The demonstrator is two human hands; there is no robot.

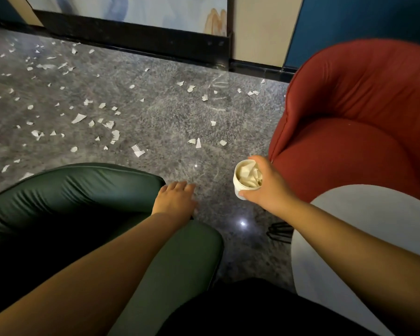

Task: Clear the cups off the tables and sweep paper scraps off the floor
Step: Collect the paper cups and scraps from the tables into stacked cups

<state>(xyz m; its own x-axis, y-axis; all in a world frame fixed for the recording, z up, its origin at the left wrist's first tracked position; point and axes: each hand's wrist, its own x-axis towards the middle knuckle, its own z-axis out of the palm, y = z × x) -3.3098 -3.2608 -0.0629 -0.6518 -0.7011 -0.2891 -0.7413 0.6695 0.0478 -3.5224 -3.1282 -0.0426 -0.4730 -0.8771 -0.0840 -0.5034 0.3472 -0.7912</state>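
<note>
I look down from the head camera between two armchairs, a dark green armchair [66, 202] on my left and a red armchair [354, 122] on my right. My right hand [264, 185] holds a white paper cup [245, 180] out over the grey stone floor [170, 112], fingers and thumb curled round its rim; the cup is stuffed with crumpled paper. My left hand [175, 198] reaches forward with fingers straight and relaxed, holding nothing, just past the green armchair's edge. A pale round table [349, 238] sits at lower right, its visible part bare. I judge that cup clearing is under way, with one cup in hand. Sweeping looks unstarted: white paper scraps [78, 117] lie scattered widely over the floor, thickest at left, and no broom is in view.
</note>
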